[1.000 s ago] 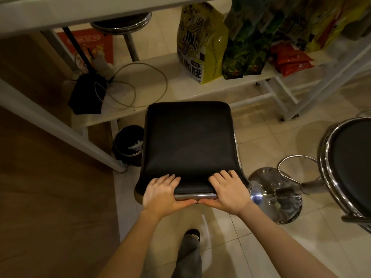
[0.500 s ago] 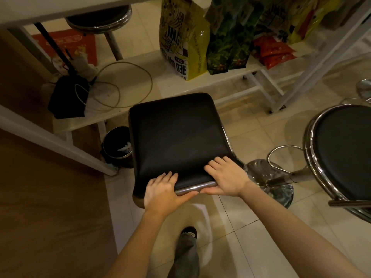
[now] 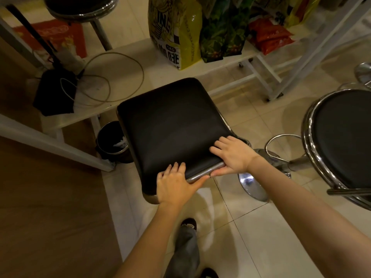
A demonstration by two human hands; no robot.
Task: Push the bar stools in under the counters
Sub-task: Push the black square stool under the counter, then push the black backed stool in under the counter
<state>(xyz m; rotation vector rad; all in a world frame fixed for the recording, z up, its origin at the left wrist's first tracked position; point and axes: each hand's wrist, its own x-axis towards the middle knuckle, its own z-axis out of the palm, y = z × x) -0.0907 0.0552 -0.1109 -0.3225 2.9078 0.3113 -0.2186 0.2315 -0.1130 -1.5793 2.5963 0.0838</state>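
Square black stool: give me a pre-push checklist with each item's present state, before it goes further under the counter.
1. Both hands on the square black padded stool seat: ok, left hand and right hand grip its near chrome edge.
2. Path to the left: not ok, the small black waste bin stands right beside the seat.
3. Low white shelf ahead: cannot tell if the seat clears it.
4. Loose pale cable: ok, it lies on the shelf.
5. Round black chrome-rimmed stool on the right: ok, apart from the seat.
6. Stool base: cannot tell, mostly hidden.
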